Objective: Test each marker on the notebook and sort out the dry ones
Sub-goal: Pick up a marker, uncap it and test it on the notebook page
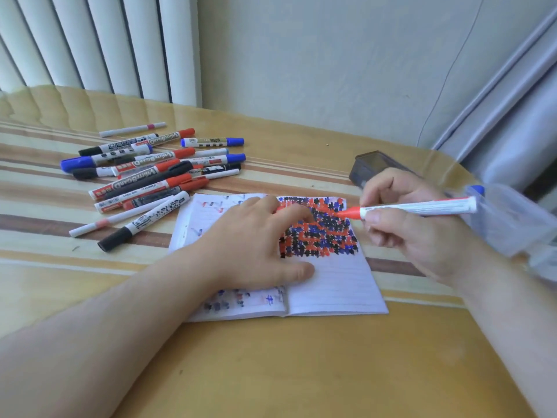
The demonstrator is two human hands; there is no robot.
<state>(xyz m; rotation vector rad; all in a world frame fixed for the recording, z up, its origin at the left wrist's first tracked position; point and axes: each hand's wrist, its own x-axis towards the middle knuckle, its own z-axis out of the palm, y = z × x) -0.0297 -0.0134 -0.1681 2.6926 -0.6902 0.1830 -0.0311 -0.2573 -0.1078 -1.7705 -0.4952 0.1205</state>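
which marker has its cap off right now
The white-barrelled red marker gripped in the right hand, its bare red tip over the open lined notebook. Those in the pile look capped.

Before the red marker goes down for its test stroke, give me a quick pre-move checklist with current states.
1. Red marker gripped by right hand: ok.
2. Cap off, tip exposed: ok.
3. Notebook held flat by left hand: ok.
4. Blank lined space below the scribbles: ok.
5. Tip touching paper: cannot tell.
6. Separate spot for dry ones, apart from the marker pile: cannot tell.
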